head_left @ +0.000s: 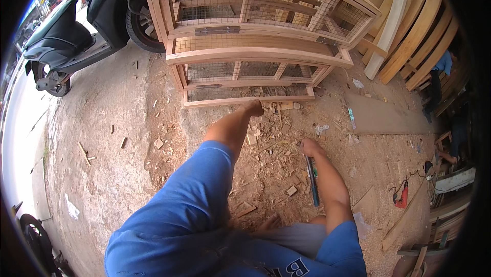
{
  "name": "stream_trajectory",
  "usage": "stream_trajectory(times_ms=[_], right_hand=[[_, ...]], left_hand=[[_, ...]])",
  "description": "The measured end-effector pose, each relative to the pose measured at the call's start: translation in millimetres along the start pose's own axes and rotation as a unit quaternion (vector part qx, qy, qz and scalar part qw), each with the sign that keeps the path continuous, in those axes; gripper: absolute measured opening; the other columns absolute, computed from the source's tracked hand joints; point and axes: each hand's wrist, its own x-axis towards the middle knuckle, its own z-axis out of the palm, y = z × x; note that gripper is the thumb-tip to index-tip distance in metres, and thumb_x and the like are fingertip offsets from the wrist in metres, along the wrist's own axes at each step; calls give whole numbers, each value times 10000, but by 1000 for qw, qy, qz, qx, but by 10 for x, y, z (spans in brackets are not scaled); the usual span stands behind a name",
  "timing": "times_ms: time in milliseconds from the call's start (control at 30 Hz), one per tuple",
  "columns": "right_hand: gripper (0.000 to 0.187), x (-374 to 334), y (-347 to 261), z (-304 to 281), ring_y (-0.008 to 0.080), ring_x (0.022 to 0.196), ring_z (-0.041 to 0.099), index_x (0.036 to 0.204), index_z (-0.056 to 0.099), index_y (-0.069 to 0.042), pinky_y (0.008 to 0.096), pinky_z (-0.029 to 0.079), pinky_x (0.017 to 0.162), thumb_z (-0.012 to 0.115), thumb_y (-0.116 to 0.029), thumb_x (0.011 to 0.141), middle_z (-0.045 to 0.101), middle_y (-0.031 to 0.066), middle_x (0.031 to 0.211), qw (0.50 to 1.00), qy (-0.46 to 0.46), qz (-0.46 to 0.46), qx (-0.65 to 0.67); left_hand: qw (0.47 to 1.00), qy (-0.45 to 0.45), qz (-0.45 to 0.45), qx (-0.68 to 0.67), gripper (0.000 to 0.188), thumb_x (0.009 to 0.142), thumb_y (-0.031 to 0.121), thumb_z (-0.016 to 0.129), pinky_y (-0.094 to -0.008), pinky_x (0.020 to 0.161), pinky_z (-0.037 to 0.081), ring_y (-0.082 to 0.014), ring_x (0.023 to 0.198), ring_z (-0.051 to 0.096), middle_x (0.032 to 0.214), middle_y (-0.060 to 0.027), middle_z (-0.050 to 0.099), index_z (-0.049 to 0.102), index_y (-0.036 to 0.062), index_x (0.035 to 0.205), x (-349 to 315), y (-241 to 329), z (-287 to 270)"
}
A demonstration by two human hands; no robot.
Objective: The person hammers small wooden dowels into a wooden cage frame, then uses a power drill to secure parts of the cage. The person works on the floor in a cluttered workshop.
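Note:
A wooden cage frame (pixel 261 54) with wire mesh panels stands in front of me. My left hand (pixel 251 107) is at its lowest rail (pixel 220 101), with the arm stretched forward. Its fingers are curled closed; whether they grip the rail or something small is hidden. Lower and to the right, my right hand (pixel 310 147) is closed round the far end of a long, dark tool (pixel 312 182) with a blue-green tint. The tool points back toward me beside my forearm, and its gripped end is covered, so its kind does not show.
Wood chips and offcuts (pixel 291 191) litter the ground. A black scooter (pixel 76 36) stands at the far left. Long planks (pixel 409 31) lean at the far right, near another person (pixel 441 77). A red power tool (pixel 401 196) with a cord lies at the right.

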Motion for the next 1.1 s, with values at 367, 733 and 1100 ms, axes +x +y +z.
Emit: stream_trajectory(times_ms=[367, 733, 1100], right_hand=[[236, 252, 208, 129, 314, 924, 673, 1040, 681, -43, 441, 521, 843, 644, -251, 934, 705, 168, 975, 999, 15, -13, -30], [330, -161, 707, 87, 361, 1099, 671, 1118, 709, 24, 475, 554, 892, 612, -202, 898, 705, 202, 1170, 990, 119, 29, 73], [309, -1424, 4236, 1022, 243, 827, 727, 1137, 683, 2, 371, 592, 688, 632, -243, 956, 727, 156, 980, 834, 205, 264, 439]], left_hand=[[1000, 1, -26, 8, 347, 852, 324, 676, -443, 767, 597, -334, 888, 733, 952, -192, 743, 739, 53, 1060, -288, 212, -220], [999, 8, -37, -18, 349, 809, 154, 731, -422, 817, 565, -321, 959, 714, 1035, -207, 724, 693, 33, 1134, 226, -1075, -585], [888, 31, 458, -25, 210, 917, 6, 593, -437, 797, 570, -383, 900, 701, 1014, -198, 718, 683, 43, 1102, 99, 1790, 1014]])
